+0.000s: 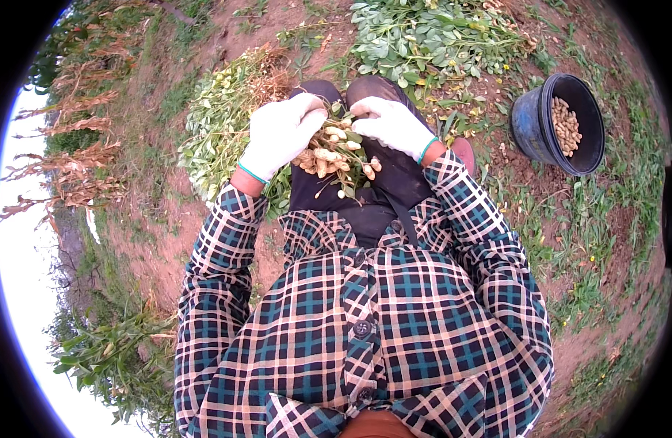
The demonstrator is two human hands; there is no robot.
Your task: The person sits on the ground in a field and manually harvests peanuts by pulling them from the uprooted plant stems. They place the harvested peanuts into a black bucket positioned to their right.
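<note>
My left hand (285, 131), in a white glove with a green cuff edge, grips a bunch of peanut plant stems over my lap. Pale peanut pods (326, 156) hang in a cluster from the bunch, just beside the left thumb. Across from it, my right hand (393, 127), gloved the same way, has its fingers curled at the right side of the bunch. Whether anything is between those fingertips is hidden. A few more pods (371, 168) dangle on thin stems below the right hand, against my dark trousers (407, 164).
A black bucket (519, 123) partly filled with picked peanuts (565, 126) stands to the right. Pulled peanut plants (213, 126) lie at my left, and another leafy heap (423, 41) lies ahead. Dry corn stalks (89, 159) stand at the far left.
</note>
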